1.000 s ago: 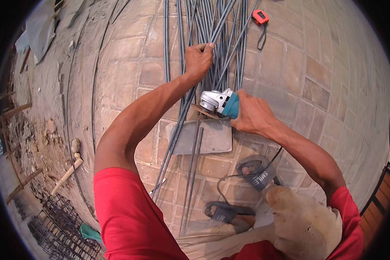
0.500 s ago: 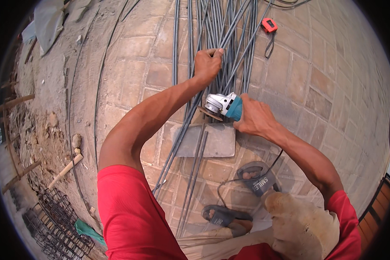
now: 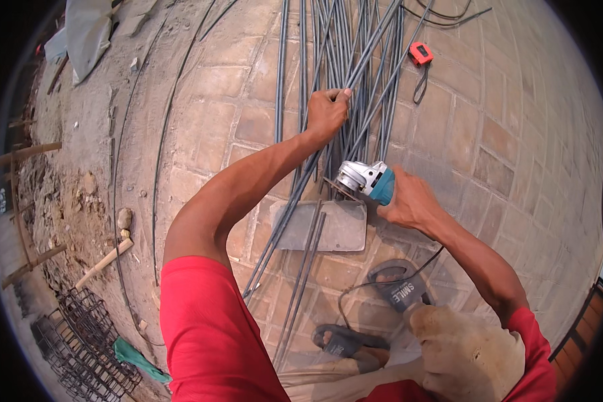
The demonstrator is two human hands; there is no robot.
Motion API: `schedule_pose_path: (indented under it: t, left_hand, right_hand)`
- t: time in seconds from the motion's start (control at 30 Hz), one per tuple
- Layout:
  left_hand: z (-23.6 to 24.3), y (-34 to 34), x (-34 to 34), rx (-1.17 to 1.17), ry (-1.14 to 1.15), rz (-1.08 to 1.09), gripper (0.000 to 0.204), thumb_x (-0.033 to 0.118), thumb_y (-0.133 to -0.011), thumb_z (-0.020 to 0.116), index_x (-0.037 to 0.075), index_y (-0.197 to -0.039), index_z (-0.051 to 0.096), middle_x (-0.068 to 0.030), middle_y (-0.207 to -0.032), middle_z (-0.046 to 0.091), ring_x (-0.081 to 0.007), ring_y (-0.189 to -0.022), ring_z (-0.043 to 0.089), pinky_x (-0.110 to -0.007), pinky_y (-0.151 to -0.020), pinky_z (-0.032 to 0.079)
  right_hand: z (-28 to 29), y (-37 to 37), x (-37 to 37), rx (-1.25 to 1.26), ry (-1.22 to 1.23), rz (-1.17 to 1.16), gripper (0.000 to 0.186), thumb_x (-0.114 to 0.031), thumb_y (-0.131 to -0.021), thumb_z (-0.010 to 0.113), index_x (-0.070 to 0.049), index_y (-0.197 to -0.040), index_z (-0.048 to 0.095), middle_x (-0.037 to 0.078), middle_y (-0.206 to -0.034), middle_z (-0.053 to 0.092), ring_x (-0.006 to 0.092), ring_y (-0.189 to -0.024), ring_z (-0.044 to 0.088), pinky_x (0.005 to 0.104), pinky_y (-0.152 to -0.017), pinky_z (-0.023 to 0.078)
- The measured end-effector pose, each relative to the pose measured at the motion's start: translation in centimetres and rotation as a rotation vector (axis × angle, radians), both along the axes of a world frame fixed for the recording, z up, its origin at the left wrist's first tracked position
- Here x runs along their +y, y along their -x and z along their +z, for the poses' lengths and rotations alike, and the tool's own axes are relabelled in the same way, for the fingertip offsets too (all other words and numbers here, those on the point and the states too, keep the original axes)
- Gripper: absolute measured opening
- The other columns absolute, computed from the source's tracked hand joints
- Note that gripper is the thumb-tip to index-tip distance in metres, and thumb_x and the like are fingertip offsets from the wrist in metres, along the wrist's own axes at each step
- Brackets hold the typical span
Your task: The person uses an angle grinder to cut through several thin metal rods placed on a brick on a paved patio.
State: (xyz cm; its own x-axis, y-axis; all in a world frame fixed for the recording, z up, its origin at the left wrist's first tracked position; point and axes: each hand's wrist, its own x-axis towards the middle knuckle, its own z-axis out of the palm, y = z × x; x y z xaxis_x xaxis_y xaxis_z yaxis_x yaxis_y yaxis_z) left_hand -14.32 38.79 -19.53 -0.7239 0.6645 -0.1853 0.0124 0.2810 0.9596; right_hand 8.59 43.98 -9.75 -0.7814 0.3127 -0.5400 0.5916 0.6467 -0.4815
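My left hand (image 3: pixel 327 112) is closed around thin steel rebar rods, near the middle of a long bundle of rebar (image 3: pixel 362 87). The gripped rods (image 3: pixel 281 224) slant toward me across a flat grey slab (image 3: pixel 345 231). In my right hand (image 3: pixel 414 199) is a teal and silver angle grinder (image 3: pixel 372 181), my fingers wrapped round its body. Its thin cutting disc (image 3: pixel 340 190) hangs over the far edge of the slab, a little right of the slanting rods. Whether the disc spins cannot be seen. Two short rebar pieces (image 3: pixel 307 268) lie across the slab toward my feet.
A red tape measure (image 3: pixel 421 53) lies on the brick paving right of the bundle. The grinder's black cord (image 3: pixel 382 277) runs past my sandals (image 3: pixel 398 285). At left are a cable (image 3: pixel 164 134), a wooden stick (image 3: pixel 105 263) and tied rebar cages (image 3: pixel 87 342).
The grinder in my right hand has shifted slightly right, away from the slanting rods. My left hand keeps its hold on the rods. The whole view has moved a little.
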Motion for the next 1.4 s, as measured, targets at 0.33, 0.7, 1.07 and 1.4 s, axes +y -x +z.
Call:
schedule_pose_path:
  t: [0.33, 0.7, 1.07, 1.4]
  left_hand:
    - [0.5, 6.3, -3.7, -0.053, 0.078, 0.005, 0.033, 0.026, -0.098, 0.061, -0.005, -0.091, 0.071, -0.0075, -0.059, 0.061, -0.0131, -0.049, 0.057, -0.031, -0.044, 0.045]
    - [2.1, 10.7, -21.2, 1.246, 0.854, 0.013, 0.052, 0.039, -0.097, 0.060, -0.001, -0.130, 0.058, -0.0243, -0.133, 0.054, -0.0398, -0.123, 0.052, -0.044, -0.100, 0.044]
    - [4.4, -15.3, -36.6, 0.198, 0.611, 0.153, 0.057, 0.052, -0.097, 0.054, -0.001, -0.118, 0.061, -0.0257, -0.103, 0.066, -0.0404, -0.098, 0.065, -0.047, -0.086, 0.050]
    - [2.4, -16.9, -36.1, 0.450, 0.719, 0.187, 0.050, 0.050, -0.099, 0.050, 0.002, -0.084, 0.058, -0.0245, -0.079, 0.065, -0.0457, -0.078, 0.063, -0.053, -0.069, 0.048]
  right_hand:
    - [2.6, -6.4, 2.9, 0.047, -0.003, -0.404, 0.071, -0.023, -0.063, 0.074, 0.001, -0.127, 0.052, 0.025, -0.104, 0.067, 0.0431, -0.097, 0.065, 0.0453, -0.086, 0.051]
    - [3.0, -5.3, 2.7, 0.134, 0.084, -0.354, 0.058, -0.021, -0.062, 0.074, 0.004, -0.113, 0.059, 0.019, -0.098, 0.068, 0.0291, -0.091, 0.067, 0.0371, -0.083, 0.051]
    - [3.3, 0.7, -1.0, 0.181, 0.036, -0.108, 0.063, -0.028, -0.060, 0.076, 0.000, -0.114, 0.060, 0.021, -0.101, 0.068, 0.0376, -0.094, 0.066, 0.0428, -0.085, 0.051]
    - [-1.4, 2.8, -1.7, 0.152, -0.162, 0.033, 0.071, -0.033, -0.060, 0.076, 0.008, -0.115, 0.057, 0.029, -0.104, 0.067, 0.0420, -0.101, 0.066, 0.0446, -0.087, 0.051]
